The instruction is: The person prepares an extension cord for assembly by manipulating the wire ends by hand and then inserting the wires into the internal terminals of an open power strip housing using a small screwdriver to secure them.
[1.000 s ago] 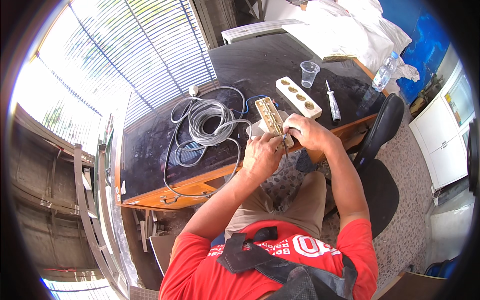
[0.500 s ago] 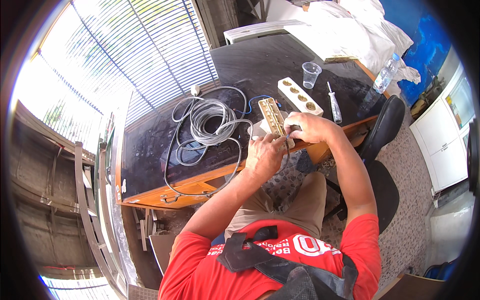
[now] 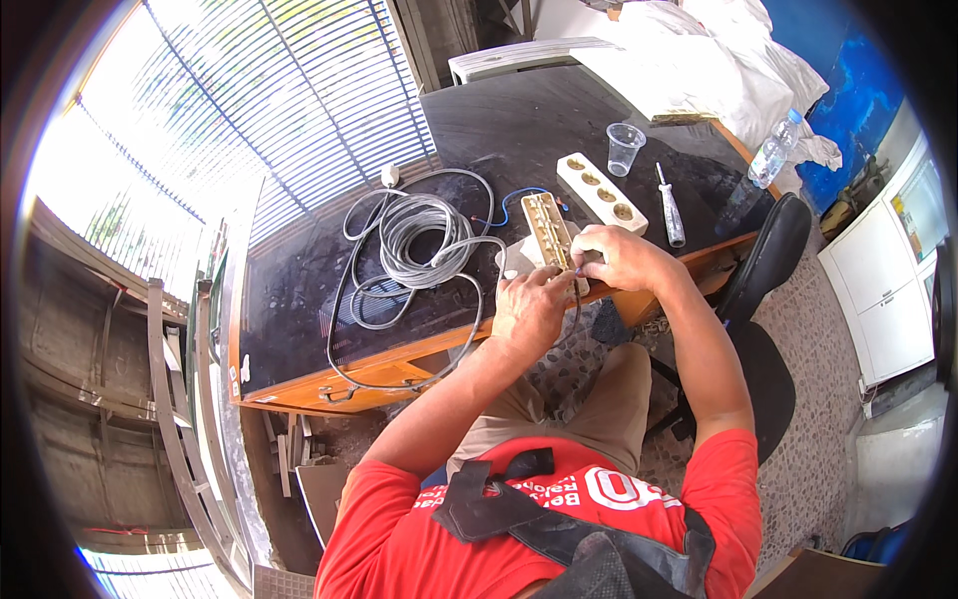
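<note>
while forearms (image 3: 457,384) slant inward, right fingers (image 3: 587,246) pinch wire (image 3: 578,273); left fingers' (image 3: 544,277) grip is unclear.

Coiled cable (image 3: 392,245) blocks the left; far tabletop (image 3: 509,125) leaves room.

The black desk top (image 3: 499,112) is looking smooth and shiny, the cup (image 3: 625,152) is showing clear plastic, and the open strip (image 3: 545,228) is maybe showing yellowish metal.
</note>
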{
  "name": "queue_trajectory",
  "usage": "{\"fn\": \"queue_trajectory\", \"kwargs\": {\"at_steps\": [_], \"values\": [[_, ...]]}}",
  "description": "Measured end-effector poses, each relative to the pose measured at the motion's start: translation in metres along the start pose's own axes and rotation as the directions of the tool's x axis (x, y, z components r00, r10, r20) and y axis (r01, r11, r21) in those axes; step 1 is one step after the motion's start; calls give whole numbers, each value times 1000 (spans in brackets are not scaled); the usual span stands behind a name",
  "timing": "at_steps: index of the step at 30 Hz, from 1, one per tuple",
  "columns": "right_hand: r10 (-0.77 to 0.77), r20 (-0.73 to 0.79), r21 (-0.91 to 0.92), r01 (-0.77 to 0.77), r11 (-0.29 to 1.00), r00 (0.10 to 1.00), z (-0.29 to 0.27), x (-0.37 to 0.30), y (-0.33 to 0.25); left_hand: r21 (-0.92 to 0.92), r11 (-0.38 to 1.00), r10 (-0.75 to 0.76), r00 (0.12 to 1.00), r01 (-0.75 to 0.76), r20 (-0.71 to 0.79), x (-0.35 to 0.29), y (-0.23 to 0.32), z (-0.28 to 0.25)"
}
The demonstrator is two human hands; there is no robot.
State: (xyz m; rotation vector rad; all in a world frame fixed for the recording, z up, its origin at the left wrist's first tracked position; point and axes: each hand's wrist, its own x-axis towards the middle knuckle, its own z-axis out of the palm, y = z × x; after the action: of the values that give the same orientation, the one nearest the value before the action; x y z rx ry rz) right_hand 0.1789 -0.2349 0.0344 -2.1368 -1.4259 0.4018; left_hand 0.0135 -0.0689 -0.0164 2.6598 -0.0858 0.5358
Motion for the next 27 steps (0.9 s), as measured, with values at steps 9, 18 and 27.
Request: {"fn": "queue_trajectory", "kwargs": {"at_steps": [9, 18, 27], "values": [[-98, -106, 125, 111, 986, 989, 12, -14, 27, 54, 999, 2, 1000, -3, 5, 2, -3, 5], [-25, -575, 7, 36, 999, 818, 76, -39, -25, -66, 997, 30, 998, -34, -63, 2, -11, -2], [288, -655, 261, -148, 954, 699, 104, -41, -53, -33, 999, 40, 998, -41, -47, 4, -15, -3]]}}
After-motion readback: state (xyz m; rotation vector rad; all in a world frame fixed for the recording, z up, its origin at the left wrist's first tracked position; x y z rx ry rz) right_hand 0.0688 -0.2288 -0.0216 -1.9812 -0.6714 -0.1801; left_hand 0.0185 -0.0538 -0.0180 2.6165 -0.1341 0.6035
